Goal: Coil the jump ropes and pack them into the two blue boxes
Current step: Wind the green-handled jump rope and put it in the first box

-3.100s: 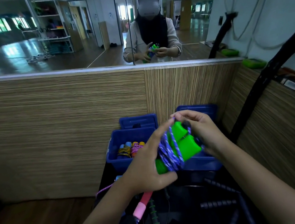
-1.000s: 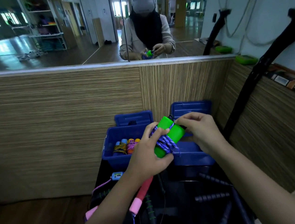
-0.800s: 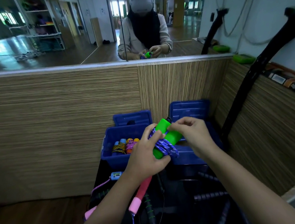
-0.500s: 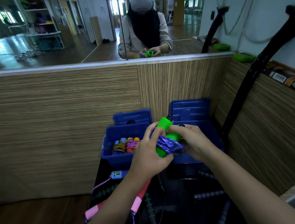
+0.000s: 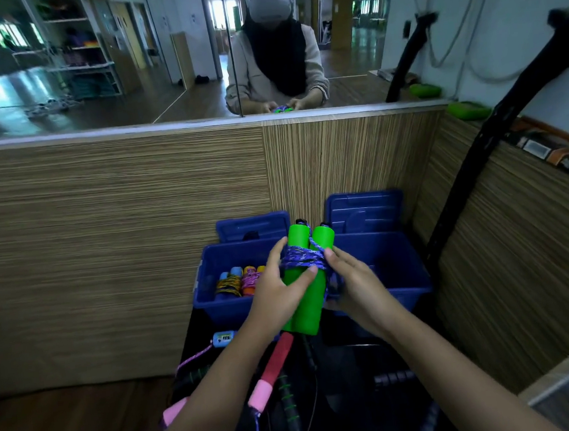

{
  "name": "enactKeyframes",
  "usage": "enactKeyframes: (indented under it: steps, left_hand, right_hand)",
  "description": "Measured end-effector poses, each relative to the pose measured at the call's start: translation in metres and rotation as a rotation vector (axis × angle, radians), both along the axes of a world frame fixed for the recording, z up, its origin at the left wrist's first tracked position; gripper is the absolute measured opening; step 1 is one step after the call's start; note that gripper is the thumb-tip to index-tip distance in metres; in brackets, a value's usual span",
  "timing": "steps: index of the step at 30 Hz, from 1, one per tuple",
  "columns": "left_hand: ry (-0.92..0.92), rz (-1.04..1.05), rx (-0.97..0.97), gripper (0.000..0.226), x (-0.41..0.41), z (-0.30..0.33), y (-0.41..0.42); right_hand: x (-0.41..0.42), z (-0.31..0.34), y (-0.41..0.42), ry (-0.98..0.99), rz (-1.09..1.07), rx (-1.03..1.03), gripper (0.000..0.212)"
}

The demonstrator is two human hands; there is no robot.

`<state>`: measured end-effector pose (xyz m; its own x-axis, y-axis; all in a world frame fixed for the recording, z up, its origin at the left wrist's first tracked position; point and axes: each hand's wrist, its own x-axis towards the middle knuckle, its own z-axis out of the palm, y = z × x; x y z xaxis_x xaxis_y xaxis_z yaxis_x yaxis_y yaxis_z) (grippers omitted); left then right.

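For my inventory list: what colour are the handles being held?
Bright green handles, wrapped in purple-blue rope; head view.

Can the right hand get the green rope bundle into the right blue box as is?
Probably yes: the right blue box is open-topped just beyond the right hand, nothing between them; both hands grip the green rope bundle.
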<state>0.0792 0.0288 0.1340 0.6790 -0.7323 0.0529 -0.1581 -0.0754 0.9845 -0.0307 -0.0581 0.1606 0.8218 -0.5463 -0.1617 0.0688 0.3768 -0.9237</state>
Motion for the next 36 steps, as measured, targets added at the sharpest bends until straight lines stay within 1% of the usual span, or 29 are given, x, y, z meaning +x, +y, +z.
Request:
enactKeyframes:
  steps: [2, 4, 6, 8, 10, 12, 13, 15, 16, 19, 21, 24, 26, 28, 31, 34, 36]
  left_hand:
    - [0.068, -0.013, -0.011, 0.071, -0.002, -0.003, -0.001]
    - [0.189, -0.005, -0.042, 0.058, -0.002, -0.007, -0.003]
    - [0.258, 0.011, -0.057, 0.052, 0.001, -0.014, -0.003]
    - [0.265, 0.039, -0.058, 0.055, 0.003, -0.021, -0.003]
    - [0.245, 0.090, -0.042, 0.061, 0.004, -0.026, -0.002]
    - [0.231, 0.143, -0.043, 0.058, 0.008, -0.029, -0.001]
    - [0.227, 0.164, -0.042, 0.058, 0.013, -0.033, -0.001]
    - [0.183, 0.173, 0.011, 0.059, 0.023, -0.040, 0.001]
    - [0.145, 0.173, 0.061, 0.059, 0.029, -0.044, 0.003]
    - [0.013, 0.203, 0.188, 0.057, 0.049, -0.057, 0.008]
    - [-0.025, 0.235, 0.221, 0.054, 0.063, -0.067, 0.009]
    - [0.004, 0.232, 0.267, 0.054, 0.086, -0.077, 0.007]
    - [0.023, 0.210, 0.269, 0.056, 0.102, -0.083, 0.002]
    - [0.003, 0.183, 0.288, 0.058, 0.116, -0.091, -0.005]
    - [-0.082, 0.153, 0.360, 0.056, 0.143, -0.102, -0.019]
    - [-0.195, 0.135, 0.522, 0.051, 0.176, -0.115, -0.031]
    - [-0.296, 0.077, 0.573, 0.050, 0.196, -0.128, -0.038]
  right_hand:
    - [0.004, -0.010, 0.006, -0.019, 0.000, -0.108, 0.033]
    - [0.005, -0.018, 0.007, -0.009, -0.006, -0.241, 0.045]
    - [0.005, -0.025, 0.006, 0.044, 0.011, -0.371, 0.059]
    - [0.008, -0.029, 0.010, 0.101, 0.034, -0.495, 0.071]
    - [0.013, -0.037, 0.018, 0.130, 0.041, -0.552, 0.078]
    - [0.021, -0.047, 0.025, 0.183, 0.045, -0.602, 0.092]
    - [0.026, -0.052, 0.027, 0.213, 0.039, -0.623, 0.092]
    - [0.037, -0.061, 0.024, 0.223, 0.012, -0.588, 0.081]
    - [0.042, -0.067, 0.020, 0.220, 0.026, -0.549, 0.076]
    - [0.060, -0.078, 0.009, 0.281, 0.133, -0.519, 0.067]
    - [0.073, -0.085, 0.005, 0.314, 0.184, -0.539, 0.075]
    - [0.093, -0.094, 0.001, 0.336, 0.202, -0.657, 0.080]
    - [0.106, -0.103, -0.004, 0.352, 0.196, -0.660, 0.079]
    - [0.120, -0.112, -0.007, 0.359, 0.162, -0.616, 0.078]
    - [0.147, -0.127, -0.025, 0.362, 0.066, -0.524, 0.080]
    - [0.169, -0.144, -0.054, 0.439, -0.021, -0.550, 0.078]
    - [0.181, -0.159, -0.069, 0.487, -0.025, -0.555, 0.078]
